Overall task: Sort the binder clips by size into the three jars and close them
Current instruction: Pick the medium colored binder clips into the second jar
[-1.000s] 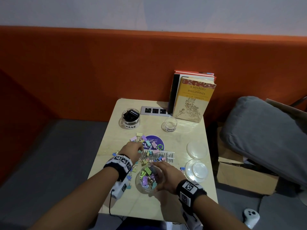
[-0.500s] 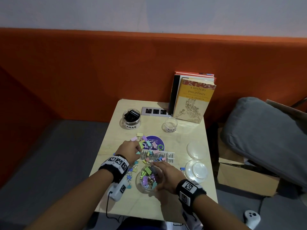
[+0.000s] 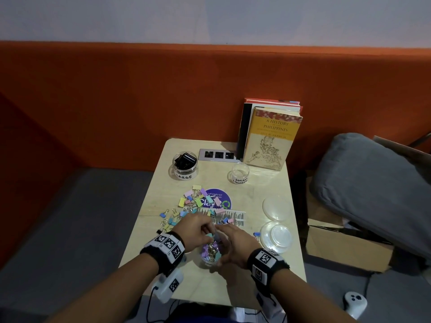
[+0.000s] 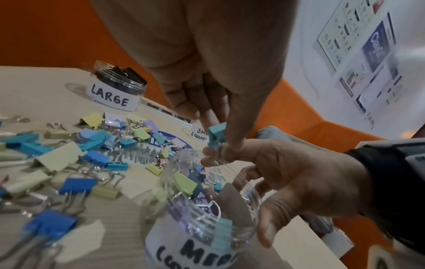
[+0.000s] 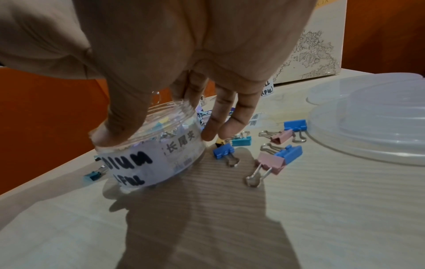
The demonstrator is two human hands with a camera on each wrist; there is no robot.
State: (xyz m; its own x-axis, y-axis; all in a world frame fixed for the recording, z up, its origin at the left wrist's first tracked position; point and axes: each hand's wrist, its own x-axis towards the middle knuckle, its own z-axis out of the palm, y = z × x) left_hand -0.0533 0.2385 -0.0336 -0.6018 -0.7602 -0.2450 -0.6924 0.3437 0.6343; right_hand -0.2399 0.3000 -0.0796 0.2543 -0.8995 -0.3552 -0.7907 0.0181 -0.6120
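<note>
**Binder clips, three jars, one clip in hand**

Head view. Pastel clips (image 3: 198, 203) lie scattered mid-frame on the pale table (image 3: 263, 271), some over a purple sticker (image 3: 218, 198). Large jar (image 3: 185, 164), upper centre, holds black clips. Small jar (image 3: 240, 173), to its right, looks empty. Medium jar (image 3: 211, 254), lower centre, lies between both hands and holds mixed pastel clips. Two clear lids (image 3: 276, 233) sit right of centre. Books (image 3: 268, 136) stand at the table's far edge.

Left wrist view. Left hand (image 4: 207, 60) pinches a teal clip (image 4: 217, 135) between thumb and fingertips, centre frame, directly above the medium jar (image 4: 207, 209) mouth. Right hand (image 4: 296, 183) curls round the jar rim at lower right. Jar contents: green, teal, lilac and blue clips. Large jar (image 4: 118, 85), upper left, is open and filled with black clips. Loose clips (image 4: 69, 154) spread across the left.

Right wrist view. Right hand (image 5: 179, 60) grips the medium jar (image 5: 149, 147), thumb on the near wall, fingers on the far side, left of centre. Blue, pink and teal clips (image 5: 271, 151) lie just right of the jar. Lids (image 5: 372, 118) fill the right edge.
</note>
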